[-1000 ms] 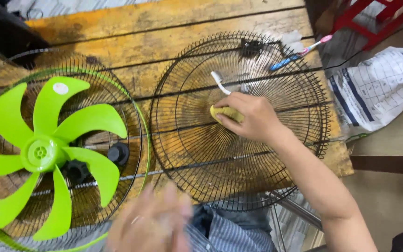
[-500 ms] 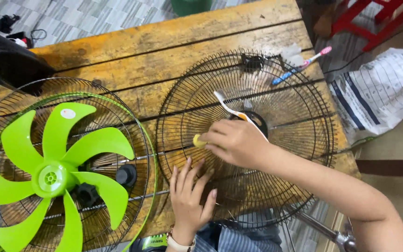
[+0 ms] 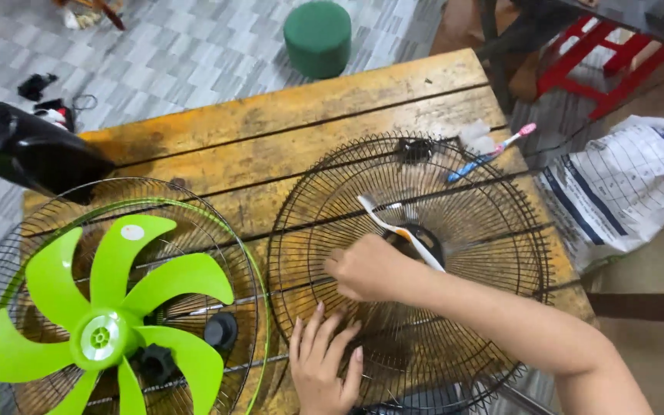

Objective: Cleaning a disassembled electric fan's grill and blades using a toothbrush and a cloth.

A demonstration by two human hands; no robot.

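The right hand (image 3: 370, 269) is fisted, knuckles on the wire grille (image 3: 493, 230), seemingly scrubbing; what it grips is hidden. The left hand (image 3: 324, 365), flat and open just below it, steadies the grille's near rim. A toothbrush (image 3: 397, 228) beside the right hand lies diagonally, head pointing up-left. Next calls for firm pressure along the wires.

Home floor workspace, grey patterned tile floor (image 3: 194, 46), worn yellow wooden table (image 3: 286, 131) bearing dismantled fan parts, black wire fan guard (image 3: 486, 230), green fan blade (image 3: 109, 323), green round stool (image 3: 317, 34), red plastic stool (image 3: 601, 58), newspaper (image 3: 624, 184)
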